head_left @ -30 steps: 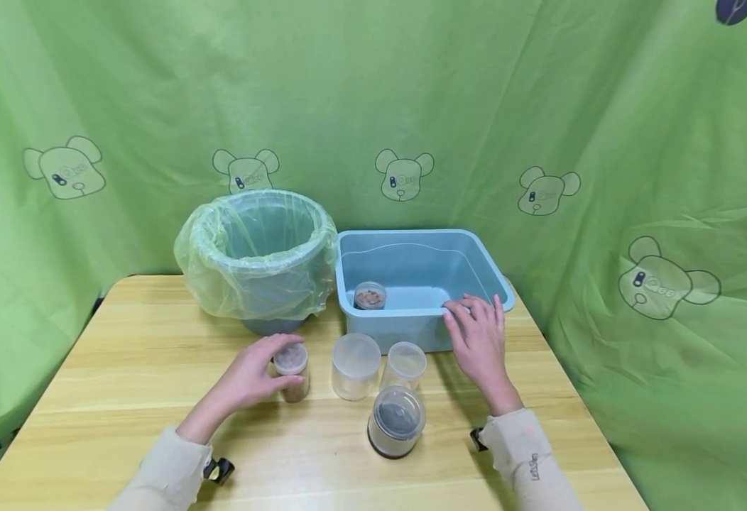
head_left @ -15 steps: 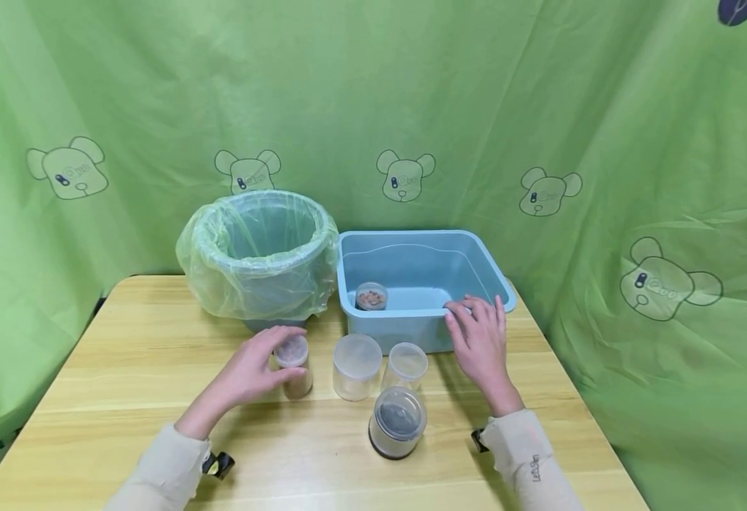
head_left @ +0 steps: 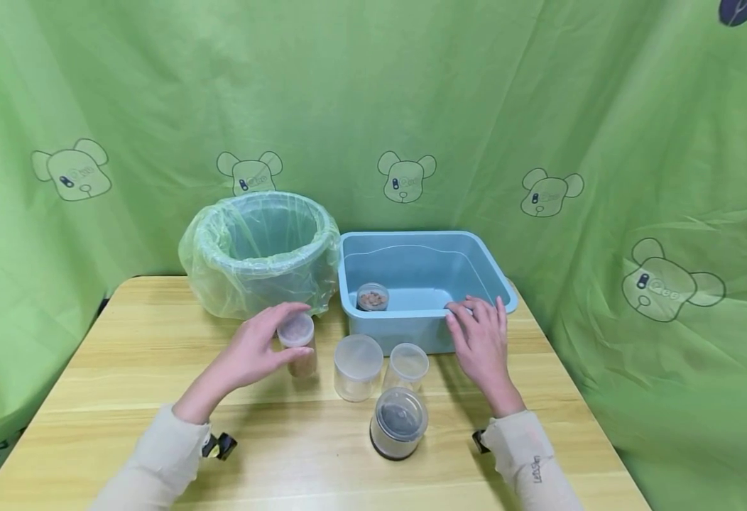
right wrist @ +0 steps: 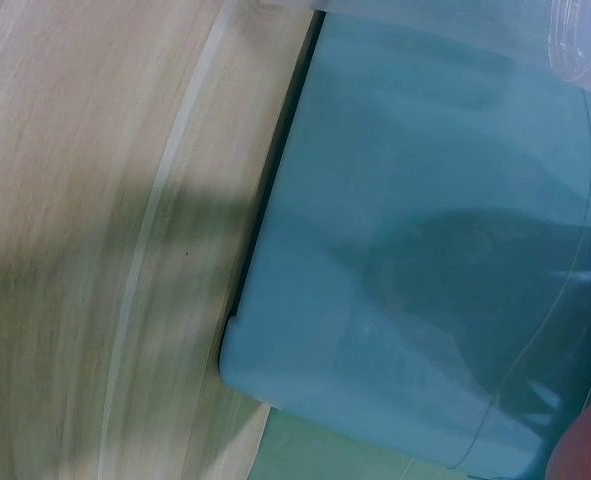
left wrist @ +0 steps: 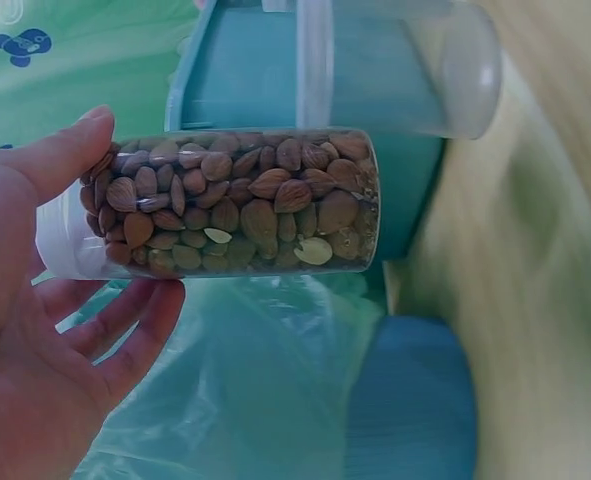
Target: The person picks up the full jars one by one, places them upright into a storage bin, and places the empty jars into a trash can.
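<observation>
My left hand [head_left: 255, 348] holds a clear jar [left wrist: 235, 200] of brown, almond-like nuts by its white lid [left wrist: 65, 235], thumb on one side and fingers on the other. In the head view the jar stands upright, close in front of the lined bucket. My right hand [head_left: 481, 344] grips the front rim of a blue tub [head_left: 405, 333], fingers over the edge and thumb against the outer wall. Only a bit of that hand shows in the right wrist view. Inside the tub, a small jar [head_left: 372, 298] with brown contents sits at the left.
A bucket [head_left: 265, 266] lined with a green bag stands at the back left. Before the tub are two clear lidded jars, a wide one [head_left: 357, 369] and a narrower one [head_left: 407, 363]. Nearer stands a dark-lidded jar [head_left: 399, 426]. Green cloth hangs behind the wooden table [head_left: 92, 397].
My left hand has lifted the nut jar and moved it away from me, slightly right, toward the bucket and tub. My right hand has stayed on the tub's rim.
</observation>
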Tool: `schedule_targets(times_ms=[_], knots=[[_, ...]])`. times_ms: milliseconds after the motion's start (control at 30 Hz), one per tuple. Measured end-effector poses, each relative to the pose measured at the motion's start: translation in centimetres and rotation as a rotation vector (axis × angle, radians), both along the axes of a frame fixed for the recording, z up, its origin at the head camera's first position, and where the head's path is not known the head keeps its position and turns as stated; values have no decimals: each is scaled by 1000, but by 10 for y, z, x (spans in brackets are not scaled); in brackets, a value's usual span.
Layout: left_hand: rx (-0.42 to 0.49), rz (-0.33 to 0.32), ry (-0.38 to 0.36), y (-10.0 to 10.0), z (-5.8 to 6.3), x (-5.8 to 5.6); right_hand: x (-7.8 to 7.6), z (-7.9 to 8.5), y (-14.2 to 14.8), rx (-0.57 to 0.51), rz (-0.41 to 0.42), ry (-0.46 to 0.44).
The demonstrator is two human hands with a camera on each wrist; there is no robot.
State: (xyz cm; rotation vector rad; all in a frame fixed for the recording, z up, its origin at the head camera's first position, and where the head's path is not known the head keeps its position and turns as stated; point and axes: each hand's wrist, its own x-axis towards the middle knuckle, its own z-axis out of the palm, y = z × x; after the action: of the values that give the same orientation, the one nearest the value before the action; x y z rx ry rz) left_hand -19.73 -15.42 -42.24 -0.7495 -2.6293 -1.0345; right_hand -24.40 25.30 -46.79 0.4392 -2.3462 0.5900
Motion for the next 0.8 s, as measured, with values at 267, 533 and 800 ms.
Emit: schedule_targets(times_ms=[267,533,800], knots=[[46,-5,61,3,23,-4,-1,-1,0,-5,1,0],[54,-39,82,12,47,-10,-1,-1,0,1,-2,-6],[86,-74,128,27,73,-15,0,0,0,-3,-1,-8]])
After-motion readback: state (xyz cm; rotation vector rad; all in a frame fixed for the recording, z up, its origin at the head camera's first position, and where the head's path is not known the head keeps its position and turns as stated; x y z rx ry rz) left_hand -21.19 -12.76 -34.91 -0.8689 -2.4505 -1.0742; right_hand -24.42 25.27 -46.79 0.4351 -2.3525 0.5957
